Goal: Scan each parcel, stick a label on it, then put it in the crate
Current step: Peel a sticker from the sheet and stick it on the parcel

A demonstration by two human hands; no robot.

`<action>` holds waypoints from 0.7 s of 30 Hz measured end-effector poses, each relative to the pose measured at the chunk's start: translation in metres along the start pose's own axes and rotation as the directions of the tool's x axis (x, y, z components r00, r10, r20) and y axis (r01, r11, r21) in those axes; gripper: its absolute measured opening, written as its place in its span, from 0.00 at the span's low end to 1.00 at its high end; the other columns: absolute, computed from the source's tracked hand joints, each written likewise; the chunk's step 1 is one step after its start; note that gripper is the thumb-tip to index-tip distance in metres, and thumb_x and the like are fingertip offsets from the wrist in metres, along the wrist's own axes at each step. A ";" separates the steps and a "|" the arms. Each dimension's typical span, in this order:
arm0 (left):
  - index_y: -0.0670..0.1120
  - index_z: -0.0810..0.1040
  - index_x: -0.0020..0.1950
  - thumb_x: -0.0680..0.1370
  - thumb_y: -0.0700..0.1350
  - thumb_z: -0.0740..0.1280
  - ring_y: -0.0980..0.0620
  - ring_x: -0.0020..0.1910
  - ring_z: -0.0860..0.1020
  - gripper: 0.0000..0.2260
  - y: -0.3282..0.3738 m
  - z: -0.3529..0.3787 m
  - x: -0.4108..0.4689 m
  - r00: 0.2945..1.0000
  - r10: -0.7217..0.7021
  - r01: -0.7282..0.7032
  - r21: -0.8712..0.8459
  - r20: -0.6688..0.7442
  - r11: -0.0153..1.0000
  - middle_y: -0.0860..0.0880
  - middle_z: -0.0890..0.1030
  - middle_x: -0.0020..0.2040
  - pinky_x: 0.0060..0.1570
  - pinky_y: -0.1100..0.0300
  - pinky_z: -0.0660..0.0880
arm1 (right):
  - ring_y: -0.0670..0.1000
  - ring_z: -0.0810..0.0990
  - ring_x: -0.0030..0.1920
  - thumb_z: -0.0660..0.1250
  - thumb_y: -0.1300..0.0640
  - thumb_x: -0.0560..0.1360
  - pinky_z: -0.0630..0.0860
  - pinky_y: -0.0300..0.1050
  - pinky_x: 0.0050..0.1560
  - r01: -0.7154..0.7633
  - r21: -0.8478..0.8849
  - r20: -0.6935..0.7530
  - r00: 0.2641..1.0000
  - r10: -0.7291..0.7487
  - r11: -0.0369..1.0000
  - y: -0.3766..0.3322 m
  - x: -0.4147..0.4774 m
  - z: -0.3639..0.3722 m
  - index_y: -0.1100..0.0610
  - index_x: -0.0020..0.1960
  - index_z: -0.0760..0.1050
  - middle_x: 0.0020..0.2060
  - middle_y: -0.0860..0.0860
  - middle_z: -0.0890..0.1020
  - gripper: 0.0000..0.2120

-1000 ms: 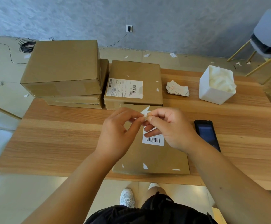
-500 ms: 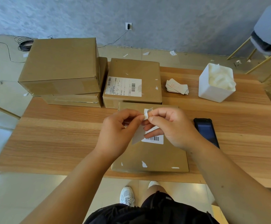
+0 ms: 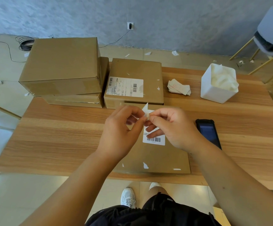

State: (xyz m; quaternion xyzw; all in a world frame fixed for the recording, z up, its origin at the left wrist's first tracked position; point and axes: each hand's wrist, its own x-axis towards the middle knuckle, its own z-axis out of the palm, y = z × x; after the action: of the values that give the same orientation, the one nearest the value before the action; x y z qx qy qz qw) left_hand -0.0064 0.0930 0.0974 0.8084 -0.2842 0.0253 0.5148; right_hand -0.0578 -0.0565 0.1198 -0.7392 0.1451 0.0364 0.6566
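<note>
While both hands pinch one small label (image 3: 146, 111) (left hand (image 3: 121, 128), right hand (image 3: 173, 126)), flat parcel (image 3: 157, 157) lies right below the grip, phone (image 3: 208, 132) to its right.

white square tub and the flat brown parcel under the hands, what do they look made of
The white square tub looks like plastic: smooth, matte, even walls. The flat brown parcel looks like cardboard: dull brown face, torn paper scraps stuck on.
</note>
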 end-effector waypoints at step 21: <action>0.44 0.79 0.41 0.70 0.50 0.63 0.57 0.38 0.78 0.11 -0.002 0.004 0.003 1.000 -0.015 0.014 0.042 0.023 0.999 0.54 0.77 0.39 0.39 0.61 0.77 | 0.53 0.84 0.39 0.64 0.64 0.78 0.83 0.47 0.43 0.058 -0.169 -0.032 0.997 -0.064 0.984 0.003 0.001 0.009 0.55 0.45 0.82 0.39 0.56 0.84 0.10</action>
State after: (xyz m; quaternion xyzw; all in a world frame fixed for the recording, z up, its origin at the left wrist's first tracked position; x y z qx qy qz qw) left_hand -0.0037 0.0888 0.0944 0.8213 -0.2837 0.0182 0.4946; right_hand -0.0565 -0.0484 0.1150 -0.7965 0.1312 0.0144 0.5900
